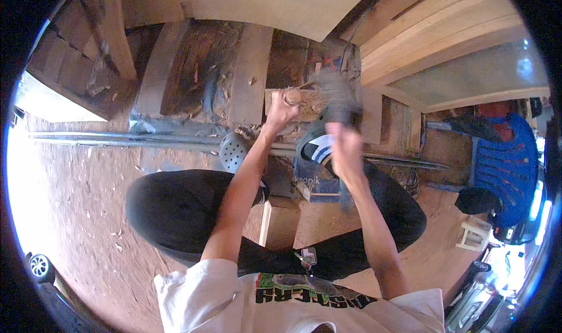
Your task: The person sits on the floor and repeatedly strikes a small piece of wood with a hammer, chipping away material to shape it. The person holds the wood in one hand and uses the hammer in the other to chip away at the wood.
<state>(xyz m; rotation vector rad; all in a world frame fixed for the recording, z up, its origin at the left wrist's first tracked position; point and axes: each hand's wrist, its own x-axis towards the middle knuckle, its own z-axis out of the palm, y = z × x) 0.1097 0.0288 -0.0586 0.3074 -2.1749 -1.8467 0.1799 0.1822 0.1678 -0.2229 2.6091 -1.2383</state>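
My left hand (283, 109) is closed round a tool with a round wooden handle end (294, 96), which looks like a chisel; its blade is hidden. Beneath it lies a wooden board (312, 112) with a rough, chipped surface. To the right, my right hand (348, 148) grips a dark mallet (339, 96), smeared by motion, its head toward the far side near the chisel. My feet are at the work: a grey clog (235, 151) with holes on the left, and a striped sock (321, 150) in a dark clog on the right.
Long wooden planks (451, 31) stand at the far right, and a pale panel (252, 5) overhangs the far side. Metal rods (117, 138) cross the ground. A blue box (321, 191) sits between my legs. A blue plastic chair (508, 166) and small wooden stool (473, 235) are at right.
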